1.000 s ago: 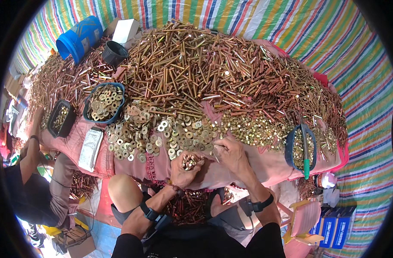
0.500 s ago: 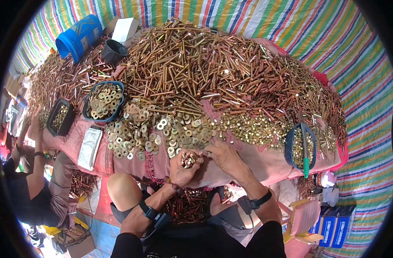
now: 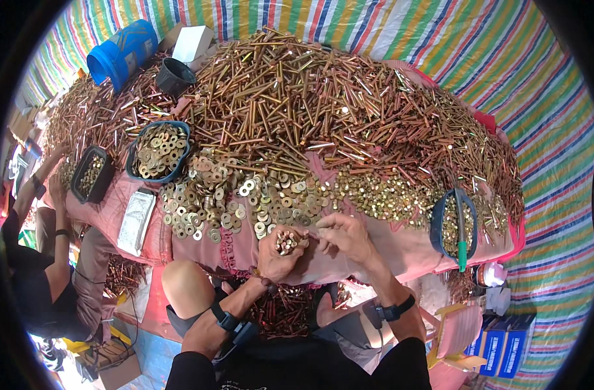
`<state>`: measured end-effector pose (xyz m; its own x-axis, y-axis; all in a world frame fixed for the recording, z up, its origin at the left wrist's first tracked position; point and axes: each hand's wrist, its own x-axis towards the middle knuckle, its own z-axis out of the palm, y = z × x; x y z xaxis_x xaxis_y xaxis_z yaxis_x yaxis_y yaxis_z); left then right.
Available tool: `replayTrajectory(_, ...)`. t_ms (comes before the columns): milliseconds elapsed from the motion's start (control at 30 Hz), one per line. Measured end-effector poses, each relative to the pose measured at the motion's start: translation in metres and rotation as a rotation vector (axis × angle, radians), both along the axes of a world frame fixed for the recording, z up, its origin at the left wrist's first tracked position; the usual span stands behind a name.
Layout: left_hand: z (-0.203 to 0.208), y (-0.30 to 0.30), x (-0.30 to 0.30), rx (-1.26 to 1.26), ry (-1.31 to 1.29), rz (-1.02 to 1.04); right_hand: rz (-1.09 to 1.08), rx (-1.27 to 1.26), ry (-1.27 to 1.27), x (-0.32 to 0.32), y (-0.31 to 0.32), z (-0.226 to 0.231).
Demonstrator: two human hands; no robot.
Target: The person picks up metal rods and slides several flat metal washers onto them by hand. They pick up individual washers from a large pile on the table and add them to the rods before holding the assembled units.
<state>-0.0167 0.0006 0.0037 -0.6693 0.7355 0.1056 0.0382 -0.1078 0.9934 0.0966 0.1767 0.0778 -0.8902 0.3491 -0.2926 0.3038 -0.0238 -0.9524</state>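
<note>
A bundle of bolts (image 3: pixel 291 242) stands in my left hand (image 3: pixel 277 255), their ends pointing up out of the closed fingers. Just to its right is my right hand (image 3: pixel 350 238), thumb and fingers bent together. Anything between those fingertips is too small to make out. Beyond my left hand lie loose flat washers (image 3: pixel 271 201) on the pink cloth (image 3: pixel 401 250). Gold-coloured nuts (image 3: pixel 381 196) are spread past my right hand. A large heap of long bolts (image 3: pixel 264 97) rises behind both.
A blue basin (image 3: pixel 185 156) of washers and a dark tub (image 3: pixel 106 185) of nuts stand left. At right is a blue basket (image 3: pixel 435 224) of nuts with a green-tipped handle. A blue bucket (image 3: pixel 124 52) lies far left. A co-worker's hand (image 3: pixel 56 185) is near the dark tub.
My right hand has shifted slightly right, and its fingers have curled in from a more outstretched pose. My left hand with the bolts stays nearly still. The co-worker's arms have moved.
</note>
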Motion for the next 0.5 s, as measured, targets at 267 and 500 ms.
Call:
replayTrajectory(267, 0.004, 0.0, 0.002, 0.086, -0.057, -0.034, 0.053, 0.118, 0.107, -0.005, -0.016, 0.004)
replayTrajectory(500, 0.0, 0.0, 0.002, 0.054, -0.021, 0.017, 0.001, 0.731, 0.471, -0.012, -0.029, -0.001)
